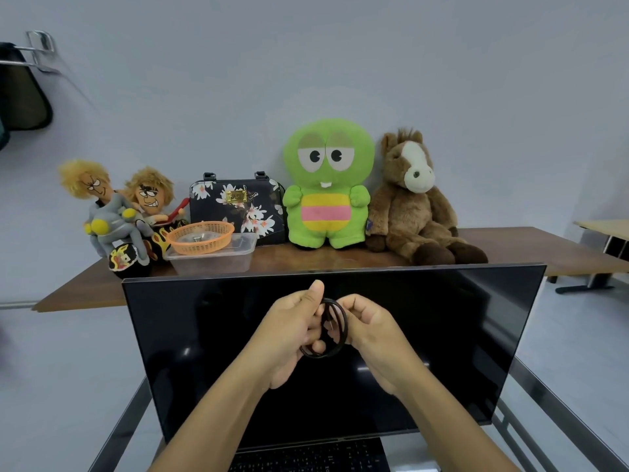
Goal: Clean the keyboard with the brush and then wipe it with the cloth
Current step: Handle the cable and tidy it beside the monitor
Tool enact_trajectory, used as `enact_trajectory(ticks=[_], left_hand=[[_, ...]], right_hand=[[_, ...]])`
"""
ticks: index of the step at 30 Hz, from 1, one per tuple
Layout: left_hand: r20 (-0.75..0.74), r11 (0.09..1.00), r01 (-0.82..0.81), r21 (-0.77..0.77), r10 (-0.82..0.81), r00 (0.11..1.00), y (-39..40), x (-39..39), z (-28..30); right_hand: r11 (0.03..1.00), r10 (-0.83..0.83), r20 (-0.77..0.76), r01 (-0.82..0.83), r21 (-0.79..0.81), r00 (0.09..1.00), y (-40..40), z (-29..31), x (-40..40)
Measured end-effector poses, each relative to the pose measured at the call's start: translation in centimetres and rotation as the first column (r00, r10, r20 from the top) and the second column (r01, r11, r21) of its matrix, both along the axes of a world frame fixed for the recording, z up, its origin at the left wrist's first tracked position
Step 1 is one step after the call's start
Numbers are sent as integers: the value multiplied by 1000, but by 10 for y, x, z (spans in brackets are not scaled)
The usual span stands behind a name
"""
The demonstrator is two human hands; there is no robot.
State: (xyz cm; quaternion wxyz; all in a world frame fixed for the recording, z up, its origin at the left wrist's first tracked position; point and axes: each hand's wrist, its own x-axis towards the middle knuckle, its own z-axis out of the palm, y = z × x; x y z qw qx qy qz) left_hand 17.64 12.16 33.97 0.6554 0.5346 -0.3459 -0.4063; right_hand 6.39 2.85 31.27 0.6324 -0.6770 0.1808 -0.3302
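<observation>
Both my hands are raised in front of a large dark screen (442, 335). My left hand (292, 332) and my right hand (371, 335) are shut together on a coiled black cable (335, 327), a small loop held between the fingers of both. A black keyboard (306, 459) shows only as a strip at the bottom edge, below the screen and between my forearms. No brush and no cloth are visible.
Behind the screen a brown table (510, 247) carries two blond dolls (119, 212), an orange basket (200, 236) on a clear plastic container (211, 260), a floral bag (238, 206), a green plush (326, 185) and a brown plush horse (415, 199). Another desk (602, 229) stands far right.
</observation>
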Motion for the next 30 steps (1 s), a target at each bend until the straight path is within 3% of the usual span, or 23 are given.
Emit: enact_trajectory(ticks=[2,4,7,11,16,22,25,27,30], left_hand=[[265,990,-140,8,133,955,-5,3,-5],[488,962,-266,-61,261,833,-10,5,-11],[609,925,-337,-175,370,701,-16,5,-19],[663,905,-364,-221,413,624,-18,1,-31],[598,944,-322,-70,298,743,-28,-12,-56],[531,983,-107,150,11,847,-46,-41,-95],[317,949,139,284,-230,920,-60,-58,-129],[176,895,284,343,-359,917,-71,-71,-159],[72,833,356,423,-422,904,-84,-93,-206]], right_hand=[[998,7,-52,-10,-68,999,-1,4,-4],[998,5,-67,-10,-68,998,-3,7,-6],[993,107,-60,-104,58,992,-5,8,-10],[986,165,-133,-167,-3,977,-8,1,-14],[997,33,-93,-26,76,995,-9,-26,-22],[991,-104,-260,123,60,960,-23,-69,-65],[963,-107,-297,173,207,949,-36,-99,-93],[925,-142,-318,240,295,937,-41,-122,-112],[842,-245,-434,412,348,867,-45,-162,-134]])
